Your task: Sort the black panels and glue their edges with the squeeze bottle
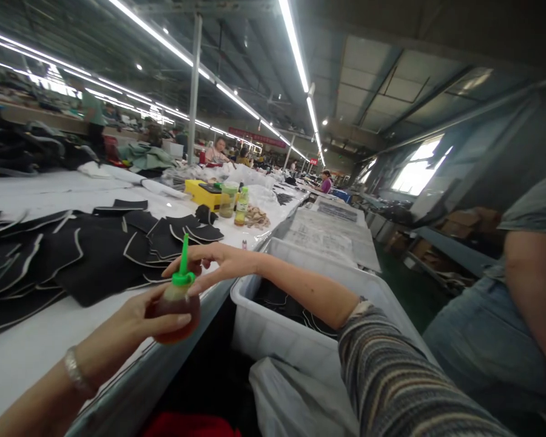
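A round squeeze bottle (175,309) with a green pointed nozzle cap and reddish-brown liquid stands upright in the air, over the table's near edge. My left hand (148,315) is closed around its body, the thumb across the front. At the top, my right hand (213,264) has its thumb against the bottle's shoulder by the cap, and its index finger passes behind the nozzle. The far fingertips of both hands are partly hidden. To the left, black fabric pieces (95,261) with pale edges lie in overlapping layers on the white table (22,370).
A white plastic bin (273,321) holding black pieces stands beneath my right forearm. Beyond are a yellow box (202,194), a jar (228,200), a small green-capped bottle (241,207) and a crumpled cloth (257,217). A person (528,261) stands close on the right.
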`<state>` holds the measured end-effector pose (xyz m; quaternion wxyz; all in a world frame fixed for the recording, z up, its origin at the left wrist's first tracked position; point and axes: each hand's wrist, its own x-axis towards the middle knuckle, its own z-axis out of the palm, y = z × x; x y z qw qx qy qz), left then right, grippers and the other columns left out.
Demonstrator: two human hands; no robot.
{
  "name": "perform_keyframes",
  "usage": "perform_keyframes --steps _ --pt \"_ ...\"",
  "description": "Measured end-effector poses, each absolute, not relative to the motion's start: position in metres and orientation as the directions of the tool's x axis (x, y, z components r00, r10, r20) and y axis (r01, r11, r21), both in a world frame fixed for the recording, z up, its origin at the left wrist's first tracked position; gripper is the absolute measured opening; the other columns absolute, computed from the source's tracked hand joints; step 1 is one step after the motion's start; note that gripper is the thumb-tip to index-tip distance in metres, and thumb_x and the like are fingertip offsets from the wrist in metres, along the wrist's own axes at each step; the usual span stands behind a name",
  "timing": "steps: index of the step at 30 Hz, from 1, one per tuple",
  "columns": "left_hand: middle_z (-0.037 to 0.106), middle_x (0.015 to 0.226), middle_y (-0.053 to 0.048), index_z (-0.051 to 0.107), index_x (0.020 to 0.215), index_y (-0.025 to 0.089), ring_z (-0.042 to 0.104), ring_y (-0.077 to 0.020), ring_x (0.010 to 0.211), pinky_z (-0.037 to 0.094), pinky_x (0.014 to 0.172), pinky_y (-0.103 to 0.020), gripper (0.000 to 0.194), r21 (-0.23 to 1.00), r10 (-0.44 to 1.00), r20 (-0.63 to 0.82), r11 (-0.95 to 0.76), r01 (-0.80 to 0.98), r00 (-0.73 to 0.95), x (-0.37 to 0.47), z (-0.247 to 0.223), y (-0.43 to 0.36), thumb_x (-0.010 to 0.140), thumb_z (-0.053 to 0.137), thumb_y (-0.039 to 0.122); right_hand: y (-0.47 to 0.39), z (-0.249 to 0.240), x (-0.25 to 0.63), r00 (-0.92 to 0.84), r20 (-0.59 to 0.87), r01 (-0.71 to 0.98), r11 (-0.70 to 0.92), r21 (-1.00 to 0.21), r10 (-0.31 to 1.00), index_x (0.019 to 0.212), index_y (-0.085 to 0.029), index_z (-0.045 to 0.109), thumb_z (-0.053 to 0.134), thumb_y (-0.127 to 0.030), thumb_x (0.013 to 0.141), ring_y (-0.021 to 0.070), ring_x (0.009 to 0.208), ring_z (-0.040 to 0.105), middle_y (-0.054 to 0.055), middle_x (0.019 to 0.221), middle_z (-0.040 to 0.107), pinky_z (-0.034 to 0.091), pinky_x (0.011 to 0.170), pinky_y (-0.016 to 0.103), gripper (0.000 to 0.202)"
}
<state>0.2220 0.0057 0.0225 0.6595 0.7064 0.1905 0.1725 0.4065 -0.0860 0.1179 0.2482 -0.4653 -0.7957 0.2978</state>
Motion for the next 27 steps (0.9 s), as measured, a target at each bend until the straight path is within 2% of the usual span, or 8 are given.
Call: perform_keyframes --steps 4,7,10,12,15,18,23,27 --pt "0.072 0.097 -0.006 0.069 0.102 0.019 0.065 -0.0265 0.091 0.05 0.083 -0.035 0.053 0.999 0.383 -0.021 -0.018 0.03 0.923 0.219 0.023 0.007 0.055 0.082 0.039 -0.078 0.105 0.406 -0.427 0.135 0.555 0.377 -0.741 0.894 0.101 -0.015 0.064 0.071 -0.051 0.081 0.0123 0.078 0.051 0.002 0.095 0.06 0.038 0.071 0.024 0.042" --pt "0.069 0.091 -0.005 0.066 0.102 0.016 0.063 -0.0253 0.086 0.049 0.08 -0.036 0.052 0.987 0.543 0.071 -0.157 0.018 0.837 0.224 0.018 0.004 0.057 0.08 0.038 -0.067 0.085 0.399 -0.136 0.216 0.649 0.251 -0.718 0.967 0.082 -0.015 0.062 0.074 -0.058 0.073 0.0106 0.064 0.044 -0.003 0.071 0.055 0.033 0.059 0.023 0.046" --pt "0.067 0.087 -0.004 0.064 0.101 0.016 0.061 -0.0237 0.082 0.048 0.079 -0.036 0.051 0.971 0.697 0.129 -0.234 0.055 0.705 0.231 0.01 0.003 0.057 0.079 0.037 -0.06 0.076 0.391 0.11 0.281 0.756 0.103 -0.646 0.953 0.076 -0.015 0.058 0.074 -0.06 0.07 0.0106 0.061 0.042 -0.004 0.066 0.051 0.032 0.057 0.024 0.047" --pt "0.066 0.086 -0.003 0.064 0.099 0.015 0.06 -0.0216 0.081 0.047 0.078 -0.035 0.049 0.989 0.691 0.093 -0.147 0.013 0.717 0.23 0.006 0.004 0.057 0.079 0.035 -0.058 0.079 0.39 0.07 0.259 0.753 0.119 -0.647 0.963 0.09 -0.016 0.062 0.072 -0.056 0.075 0.0116 0.066 0.046 -0.003 0.072 0.055 0.036 0.061 0.024 0.044" --pt "0.065 0.083 -0.002 0.064 0.097 0.014 0.059 -0.018 0.078 0.045 0.077 -0.031 0.048 0.997 0.562 0.011 0.062 -0.055 0.827 0.224 0.006 0.007 0.055 0.081 0.03 -0.057 0.091 0.396 -0.158 0.157 0.63 0.221 -0.744 0.975 0.112 -0.017 0.063 0.067 -0.051 0.082 0.0129 0.073 0.051 0.0 0.083 0.061 0.04 0.068 0.025 0.046" --pt "0.066 0.083 -0.001 0.065 0.097 0.013 0.058 -0.0162 0.077 0.044 0.075 -0.029 0.05 0.981 0.432 -0.036 0.186 -0.05 0.901 0.214 0.009 0.01 0.052 0.083 0.025 -0.055 0.099 0.403 -0.357 0.046 0.531 0.243 -0.812 0.933 0.11 -0.014 0.066 0.067 -0.047 0.083 0.0143 0.081 0.055 0.004 0.093 0.064 0.043 0.073 0.026 0.042" --pt "0.066 0.088 -0.003 0.066 0.1 0.013 0.058 -0.0165 0.079 0.043 0.074 -0.028 0.052 0.959 0.268 -0.041 0.28 -0.037 0.963 0.202 0.012 0.017 0.052 0.084 0.025 -0.048 0.102 0.403 -0.499 0.014 0.535 0.321 -0.781 0.866 0.111 -0.014 0.066 0.069 -0.047 0.083 0.0142 0.079 0.057 0.004 0.094 0.066 0.045 0.072 0.026 0.043" --pt "0.064 0.085 -0.002 0.065 0.1 0.012 0.057 -0.0162 0.077 0.043 0.074 -0.028 0.051 0.985 0.363 -0.012 0.163 -0.051 0.932 0.203 0.012 0.019 0.054 0.082 0.028 -0.047 0.097 0.395 -0.452 0.041 0.574 0.326 -0.751 0.891 0.107 -0.013 0.064 0.065 -0.052 0.085 0.0164 0.083 0.059 0.006 0.097 0.066 0.045 0.074 0.028 0.044"
